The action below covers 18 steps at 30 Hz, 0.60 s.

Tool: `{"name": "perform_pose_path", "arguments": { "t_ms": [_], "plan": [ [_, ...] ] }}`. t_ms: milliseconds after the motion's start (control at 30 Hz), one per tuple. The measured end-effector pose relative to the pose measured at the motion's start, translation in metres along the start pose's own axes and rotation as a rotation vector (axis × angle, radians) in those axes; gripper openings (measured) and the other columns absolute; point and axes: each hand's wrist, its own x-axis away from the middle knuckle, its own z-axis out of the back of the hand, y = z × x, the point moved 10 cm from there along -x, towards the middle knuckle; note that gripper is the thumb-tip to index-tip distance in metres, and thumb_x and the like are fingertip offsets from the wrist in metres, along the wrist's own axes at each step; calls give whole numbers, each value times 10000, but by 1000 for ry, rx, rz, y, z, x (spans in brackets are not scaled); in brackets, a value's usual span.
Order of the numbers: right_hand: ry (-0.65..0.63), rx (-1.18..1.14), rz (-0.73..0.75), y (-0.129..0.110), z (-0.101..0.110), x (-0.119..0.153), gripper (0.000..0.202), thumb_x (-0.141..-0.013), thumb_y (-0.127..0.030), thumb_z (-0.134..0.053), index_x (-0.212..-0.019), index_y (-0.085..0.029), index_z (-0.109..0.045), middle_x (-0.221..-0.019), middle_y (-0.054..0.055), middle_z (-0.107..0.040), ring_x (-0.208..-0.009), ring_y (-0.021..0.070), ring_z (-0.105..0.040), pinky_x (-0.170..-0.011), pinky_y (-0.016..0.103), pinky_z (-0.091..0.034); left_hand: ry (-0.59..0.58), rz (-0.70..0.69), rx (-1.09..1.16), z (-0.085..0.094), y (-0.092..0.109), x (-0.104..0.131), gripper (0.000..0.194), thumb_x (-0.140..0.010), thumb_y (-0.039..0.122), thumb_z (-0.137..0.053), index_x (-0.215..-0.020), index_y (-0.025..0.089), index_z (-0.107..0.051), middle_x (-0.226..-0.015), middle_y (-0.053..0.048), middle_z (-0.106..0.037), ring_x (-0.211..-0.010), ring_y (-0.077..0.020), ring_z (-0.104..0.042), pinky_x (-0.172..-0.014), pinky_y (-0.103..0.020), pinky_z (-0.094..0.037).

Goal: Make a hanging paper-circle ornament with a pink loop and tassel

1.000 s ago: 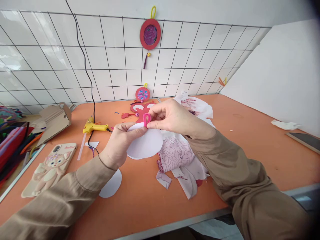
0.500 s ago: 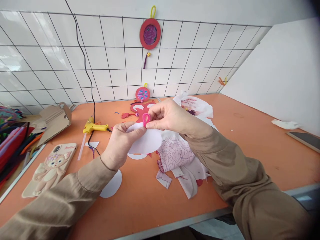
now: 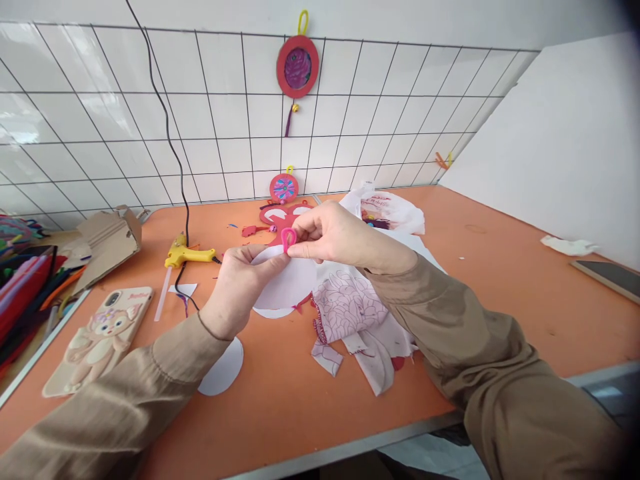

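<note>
Between thumb and fingers, my left hand [image 3: 243, 283] grips the upper left edge of a white paper disc [image 3: 285, 283]. A pink fuzzy loop [image 3: 287, 239] stands upright at the disc's top edge, pinched by my right hand [image 3: 333, 235]. The tip of my left thumb is beside the loop's base. Another white shape shows partly beneath the disc. On the orange table [image 3: 280, 413], a second white disc [image 3: 224, 368] lies partly under my left sleeve. Patterned fabric pieces [image 3: 350, 307] are right of the held disc.
A yellow glue gun [image 3: 187, 255] with a black cord lies left, near a phone in a cartoon case [image 3: 103, 340]. Cardboard [image 3: 110, 237] and coloured fuzzy sticks [image 3: 25, 293] are far left. Red ornaments [image 3: 284, 189] and a plastic bag [image 3: 397, 210] stand behind my hands.
The pink loop, the held disc and my right hand have shifted slightly left. The loop is turned a little, and both hands keep their hold. The whole view has moved slightly.
</note>
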Motion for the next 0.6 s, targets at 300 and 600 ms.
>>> {"name": "perform_pose_path", "arguments": {
  "t_ms": [300,600],
  "plan": [
    [16,-25,46,-6,-1,-1,130,-751,-243,-640,-683,-146,-586,-640,-17,-549,-585,78,-486,-503,222,-346,-71,20,37,-3,-2,-1,308,-607,443,-827,-669,160,-725,-655,-47,-689,-560,-165,-593,-491,-254,-409],
    [22,-70,39,-7,-4,-2,153,-756,-202,-623,-647,-158,-526,-616,-29,-508,-555,71,-443,-499,223,-343,-121,36,81,-7,-3,0,287,-620,447,-830,-674,180,-738,-662,-30,-698,-590,-169,-621,-502,-248,-446]
  ]
}}
